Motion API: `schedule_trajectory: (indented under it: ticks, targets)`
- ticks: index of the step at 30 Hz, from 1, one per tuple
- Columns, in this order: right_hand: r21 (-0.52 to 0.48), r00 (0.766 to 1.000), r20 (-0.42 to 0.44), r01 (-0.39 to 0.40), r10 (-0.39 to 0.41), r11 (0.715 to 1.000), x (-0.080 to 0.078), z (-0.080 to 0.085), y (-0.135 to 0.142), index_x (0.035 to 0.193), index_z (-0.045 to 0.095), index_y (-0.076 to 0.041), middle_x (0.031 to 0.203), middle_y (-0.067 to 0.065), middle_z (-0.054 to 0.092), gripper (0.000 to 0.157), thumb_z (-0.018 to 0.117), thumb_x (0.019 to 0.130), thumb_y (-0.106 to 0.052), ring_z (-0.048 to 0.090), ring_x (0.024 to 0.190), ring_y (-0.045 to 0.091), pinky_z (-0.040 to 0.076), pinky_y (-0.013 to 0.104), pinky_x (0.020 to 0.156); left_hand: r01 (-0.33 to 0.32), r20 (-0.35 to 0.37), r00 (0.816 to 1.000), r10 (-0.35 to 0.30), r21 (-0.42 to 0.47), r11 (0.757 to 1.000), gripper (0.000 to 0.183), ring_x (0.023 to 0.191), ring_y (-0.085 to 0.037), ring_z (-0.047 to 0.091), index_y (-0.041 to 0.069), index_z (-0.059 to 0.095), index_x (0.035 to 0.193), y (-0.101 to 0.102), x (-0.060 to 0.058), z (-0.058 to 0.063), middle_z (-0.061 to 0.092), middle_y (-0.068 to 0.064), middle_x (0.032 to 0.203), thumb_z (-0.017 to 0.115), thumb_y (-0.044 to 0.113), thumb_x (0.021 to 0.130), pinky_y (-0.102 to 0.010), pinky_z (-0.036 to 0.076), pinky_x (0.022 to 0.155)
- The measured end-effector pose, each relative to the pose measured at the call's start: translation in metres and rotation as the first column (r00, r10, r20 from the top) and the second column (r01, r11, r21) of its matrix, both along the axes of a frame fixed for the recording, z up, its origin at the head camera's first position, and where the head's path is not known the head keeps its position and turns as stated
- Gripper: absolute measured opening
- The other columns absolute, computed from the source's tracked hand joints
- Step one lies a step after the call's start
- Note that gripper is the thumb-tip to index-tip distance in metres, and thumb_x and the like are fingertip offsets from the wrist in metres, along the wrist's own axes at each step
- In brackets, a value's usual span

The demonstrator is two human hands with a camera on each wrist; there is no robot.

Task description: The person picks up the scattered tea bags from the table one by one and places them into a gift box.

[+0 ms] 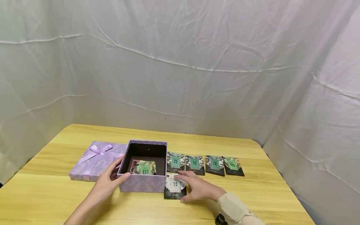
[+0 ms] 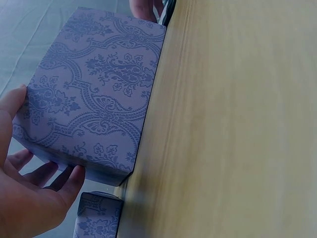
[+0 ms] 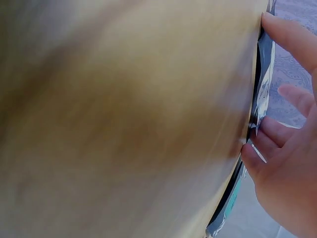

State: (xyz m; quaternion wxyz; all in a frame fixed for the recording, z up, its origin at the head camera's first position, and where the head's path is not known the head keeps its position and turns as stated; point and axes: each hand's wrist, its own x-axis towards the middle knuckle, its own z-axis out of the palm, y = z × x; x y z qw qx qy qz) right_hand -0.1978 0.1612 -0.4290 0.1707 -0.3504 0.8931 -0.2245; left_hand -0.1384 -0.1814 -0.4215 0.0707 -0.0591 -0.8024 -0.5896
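- Several spread fingers of the right hand [image 1: 201, 189] arch loosely over a white-and-black, rectangular foil-like sachet [image 1: 175, 192], fingertips by its far edge, thumb by its near right corner; no firm pinch shows.
- That sachet lies flat on the yellow wood-grain bench [image 1: 168, 212], just beside the right wall of an uncovered, purple damask-patterned box [image 1: 143, 183] (whether they touch, I cannot tell).
- It should be very light, thin and bendy, a bit slippery on its glossy face; opposite edges or a corner look the best hold, since a flat press would probably only slide it.
- The right wrist is low, with the palm tipped toward the box and the forearm coming in from the near right in a cream sleeve [image 1: 236, 207].
- At the box's near left corner, the left hand [image 1: 108, 179] rests with thumb on the rim and fingers apart along the left wall, steadying it, I judge; the box looks stiff and light.
- More printed sachets [image 1: 144, 168] lie inside; four flat, green-labelled sachets [image 1: 195, 164] line up to its right.
- Left of it sits the purple patterned lid [image 1: 91, 164] with a satin bow [image 1: 102, 152].
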Motion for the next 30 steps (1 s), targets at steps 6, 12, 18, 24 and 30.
schedule_trajectory:
  ticks: [6,12,18,24,30]
  targets:
    - [0.029,0.997,-0.074,-0.029,0.031,0.999,0.003,0.001,-0.001,0.151,0.036,-0.018,0.154,0.013,0.028,0.085,0.076,0.077,-0.035,0.030,0.137,0.034,0.035,0.060,0.102,-0.001,0.009,1.000,0.001,0.009,1.000,0.070,0.119,-0.043,0.051,0.006,0.032,0.151,0.000,-0.001,0.000,0.040,-0.030,0.143,0.068,0.018,0.092,-0.014,0.045,0.085]
    - [0.065,0.987,-0.148,-0.046,0.056,0.997,0.001,0.001,0.000,0.149,0.038,-0.017,0.152,0.012,0.033,0.082,0.072,0.078,-0.040,0.035,0.135,0.033,0.037,0.059,0.101,-0.003,0.008,1.000,0.003,0.008,1.000,0.069,0.119,-0.043,0.051,0.006,0.033,0.150,0.001,-0.001,-0.001,0.040,-0.030,0.142,0.068,0.018,0.092,-0.014,0.044,0.086]
    - [0.096,0.980,-0.180,-0.065,0.082,0.993,0.001,0.004,0.002,0.148,0.041,-0.020,0.151,0.012,0.034,0.079,0.071,0.079,-0.043,0.035,0.135,0.034,0.036,0.059,0.101,-0.003,0.011,1.000,0.003,0.013,1.000,0.069,0.119,-0.043,0.051,0.006,0.032,0.150,0.001,0.000,0.000,0.041,-0.030,0.142,0.068,0.018,0.092,-0.015,0.045,0.085]
    - [0.071,0.979,-0.195,-0.053,0.067,0.996,0.002,0.009,0.005,0.148,0.041,-0.019,0.152,0.013,0.034,0.079,0.069,0.079,-0.046,0.035,0.135,0.035,0.035,0.063,0.100,-0.003,0.016,1.000,0.003,0.002,1.000,0.069,0.120,-0.043,0.050,0.006,0.032,0.151,0.000,0.000,0.000,0.040,-0.030,0.143,0.067,0.019,0.092,-0.015,0.045,0.085]
    - [0.024,0.974,-0.219,-0.047,0.051,0.999,-0.002,0.018,0.009,0.147,0.041,-0.013,0.151,0.018,0.034,0.077,0.071,0.082,-0.042,0.033,0.135,0.039,0.031,0.064,0.102,-0.001,0.018,1.000,0.001,0.000,1.000,0.070,0.120,-0.043,0.050,0.007,0.031,0.151,0.000,0.000,-0.001,0.040,-0.030,0.143,0.067,0.019,0.092,-0.015,0.045,0.085]
